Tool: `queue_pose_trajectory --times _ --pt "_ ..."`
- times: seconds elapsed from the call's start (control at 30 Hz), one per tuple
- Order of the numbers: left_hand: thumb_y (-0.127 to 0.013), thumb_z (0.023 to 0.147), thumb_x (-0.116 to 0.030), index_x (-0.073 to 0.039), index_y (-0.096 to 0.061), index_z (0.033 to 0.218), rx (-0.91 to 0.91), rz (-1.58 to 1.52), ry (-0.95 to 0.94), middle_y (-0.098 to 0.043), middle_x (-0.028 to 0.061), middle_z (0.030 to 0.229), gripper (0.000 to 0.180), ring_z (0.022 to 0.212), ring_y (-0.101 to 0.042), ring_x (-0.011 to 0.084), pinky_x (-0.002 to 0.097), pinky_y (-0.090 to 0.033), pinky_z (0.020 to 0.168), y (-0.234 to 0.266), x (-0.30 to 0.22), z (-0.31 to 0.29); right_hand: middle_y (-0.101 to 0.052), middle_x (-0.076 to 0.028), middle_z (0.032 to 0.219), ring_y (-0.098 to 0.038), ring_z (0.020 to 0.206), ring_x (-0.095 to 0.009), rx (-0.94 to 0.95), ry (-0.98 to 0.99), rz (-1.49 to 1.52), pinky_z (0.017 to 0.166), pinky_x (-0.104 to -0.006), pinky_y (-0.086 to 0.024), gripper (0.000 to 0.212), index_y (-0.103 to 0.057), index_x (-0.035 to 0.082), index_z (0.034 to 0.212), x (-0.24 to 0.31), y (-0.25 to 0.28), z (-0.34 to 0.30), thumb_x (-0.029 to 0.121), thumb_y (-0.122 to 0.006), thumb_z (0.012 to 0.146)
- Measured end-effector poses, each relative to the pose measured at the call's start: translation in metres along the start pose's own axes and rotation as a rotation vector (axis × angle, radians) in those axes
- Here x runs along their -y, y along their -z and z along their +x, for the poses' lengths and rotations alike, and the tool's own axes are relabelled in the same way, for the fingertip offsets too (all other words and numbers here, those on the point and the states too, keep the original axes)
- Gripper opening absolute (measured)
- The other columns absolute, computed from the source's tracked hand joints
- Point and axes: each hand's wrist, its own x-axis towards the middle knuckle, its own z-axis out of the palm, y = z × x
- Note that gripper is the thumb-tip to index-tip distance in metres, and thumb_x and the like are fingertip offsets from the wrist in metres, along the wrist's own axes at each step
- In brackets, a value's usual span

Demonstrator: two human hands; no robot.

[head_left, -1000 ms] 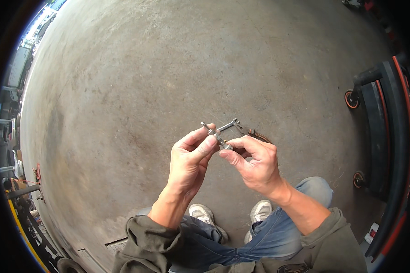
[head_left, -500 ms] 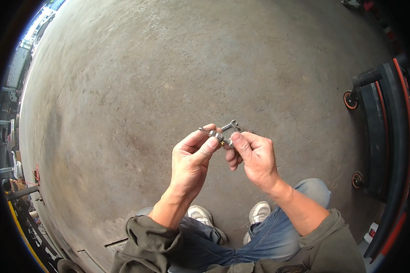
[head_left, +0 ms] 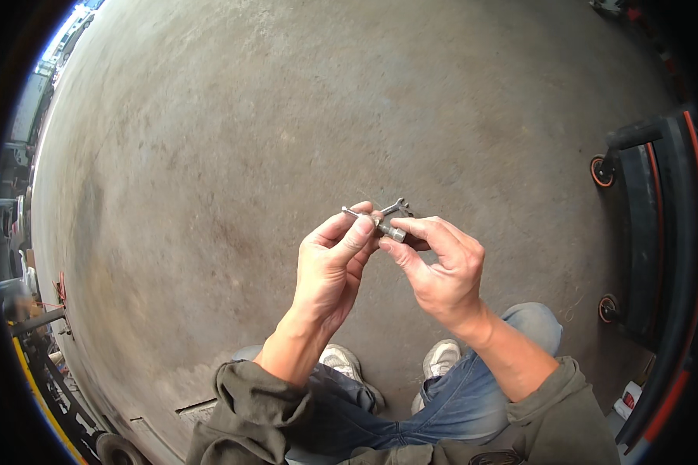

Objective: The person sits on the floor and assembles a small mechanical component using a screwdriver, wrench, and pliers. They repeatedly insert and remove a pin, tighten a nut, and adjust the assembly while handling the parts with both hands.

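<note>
Out in front of my knees, both hands meet around a small grey metal fitting [head_left: 396,233] with a cylindrical end. My left hand [head_left: 326,260] pinches its left part between thumb and fingers, covering much of it. At the right end, the thumb and forefinger of my right hand [head_left: 446,263] close about the fitting. A small open-ended wrench [head_left: 399,207] sticks out past the left fingertips; its handle is mostly hidden, and which fingers hold it I cannot tell. A thin metal rod end [head_left: 350,211] shows above the left forefinger.
Below me lies a stained concrete floor [head_left: 287,132]. To the right stands a black cart with red edging [head_left: 647,225] on caster wheels [head_left: 602,170]. A white container [head_left: 628,399] sits near its foot. Equipment with a yellow bar [head_left: 35,387] lines the left edge.
My right hand has turned and shifted its grip, with the forefinger now over the fitting and the thumb below. The fitting's cylindrical end shows more plainly. My left hand has barely moved.
</note>
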Motion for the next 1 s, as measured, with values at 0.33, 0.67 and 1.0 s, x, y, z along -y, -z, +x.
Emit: queue_pose_trajectory --times 0.33,0.67,1.0 --pt "-0.068 0.095 0.000 0.006 -0.058 0.133 0.015 0.049 -0.093 -0.067 0.0170 0.124 0.040 0.116 -0.064 0.0204 0.0348 -0.050 0.104 -0.001 -0.008 0.000 -0.072 -0.008 0.098 -0.069 0.080 -0.012 0.073 -0.230 0.205 0.071 -0.0250 -0.058 0.021 -0.067 -0.003 0.107 0.001 -0.006 0.002 0.005 -0.076 0.090" --pt "-0.068 0.095 0.000 0.004 -0.061 0.131 0.107 0.079 -0.149 -0.069 0.0170 0.123 0.037 0.114 -0.065 0.0198 0.0349 -0.049 0.105 0.003 -0.007 0.002 -0.068 -0.005 0.083 -0.062 0.068 -0.011 0.169 -0.554 0.451 0.062 -0.0251 -0.053 0.034 -0.068 -0.004 0.106 0.000 0.001 0.003 0.029 -0.064 0.102" --pt "-0.069 0.094 -0.001 0.003 -0.065 0.127 0.176 0.222 -0.244 -0.070 0.0139 0.121 0.034 0.109 -0.066 0.0189 0.0356 -0.052 0.100 0.004 -0.004 0.000 -0.066 -0.005 0.074 -0.063 0.064 -0.011 0.201 -0.639 0.647 0.058 -0.0244 -0.052 0.041 -0.070 -0.004 0.098 -0.003 0.008 -0.002 0.036 -0.061 0.103"
